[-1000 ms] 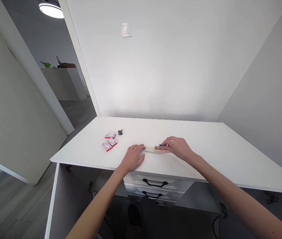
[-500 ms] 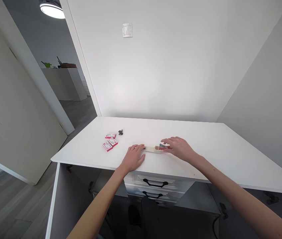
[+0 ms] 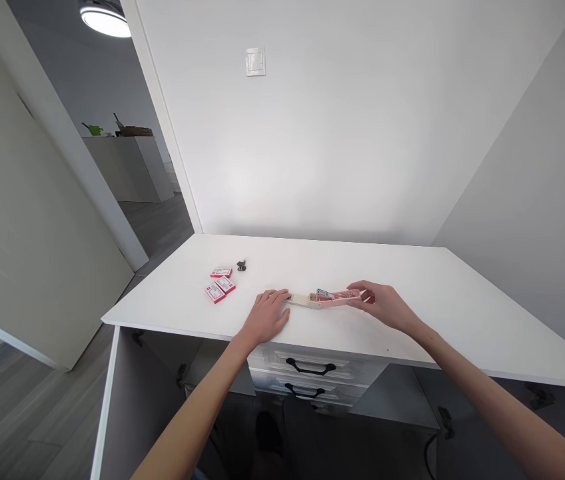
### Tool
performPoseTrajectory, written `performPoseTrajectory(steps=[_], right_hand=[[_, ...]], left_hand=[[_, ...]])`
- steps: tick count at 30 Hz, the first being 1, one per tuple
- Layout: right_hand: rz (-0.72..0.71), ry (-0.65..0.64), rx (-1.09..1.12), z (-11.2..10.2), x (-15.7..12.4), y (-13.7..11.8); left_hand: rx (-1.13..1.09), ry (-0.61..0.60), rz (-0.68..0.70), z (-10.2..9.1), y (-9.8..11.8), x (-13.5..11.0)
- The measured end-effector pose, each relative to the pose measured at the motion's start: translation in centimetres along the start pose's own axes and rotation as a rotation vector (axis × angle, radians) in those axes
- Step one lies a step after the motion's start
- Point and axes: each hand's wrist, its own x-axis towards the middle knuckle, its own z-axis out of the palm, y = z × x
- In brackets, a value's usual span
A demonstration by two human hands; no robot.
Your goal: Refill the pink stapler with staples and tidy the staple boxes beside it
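Observation:
A stapler [image 3: 305, 301] lies folded wide open on the white desktop, its cream base to the left and its pink upper arm to the right. A strip of staples [image 3: 324, 294] shows near the hinge. My left hand [image 3: 268, 317] presses down on the far end of the base, with its fingers over it and the thumb at the near side. My right hand [image 3: 381, 303] pinches the outer end of the pink arm between thumb and fingers.
Several red-and-white staple boxes [image 3: 220, 288] lie at the left of the white desktop [image 3: 412, 280]. Behind them sits a small dark staple remover [image 3: 241, 265]. Drawers with black handles [image 3: 311, 366] are below the front edge, and the wall [image 3: 322, 167] rises behind.
My right hand has moved right, from the staples near the hinge to the outer end of the pink arm, which is now uncovered. My left hand stays on the base.

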Motion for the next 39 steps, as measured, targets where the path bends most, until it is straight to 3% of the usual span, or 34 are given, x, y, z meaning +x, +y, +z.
performPoseTrajectory(steps=[8,21,32,39], right_hand=[[-0.071,0.078,0.342,1.7,1.3,-3.7],[-0.093,0.064,0.248,6.1,5.0,-7.6],[-0.183,0.1,0.164,9.4,5.8,-7.7],[-0.208,0.048,0.151,10.8,5.6,-6.9]], left_hand=[[-0.025,0.02,0.002,-0.1,0.1,0.0],[-0.042,0.0,-0.041,-0.4,0.3,0.0],[-0.035,0.003,-0.048,-0.5,0.5,-0.1],[-0.029,0.012,-0.026,-0.3,0.3,-0.1]])
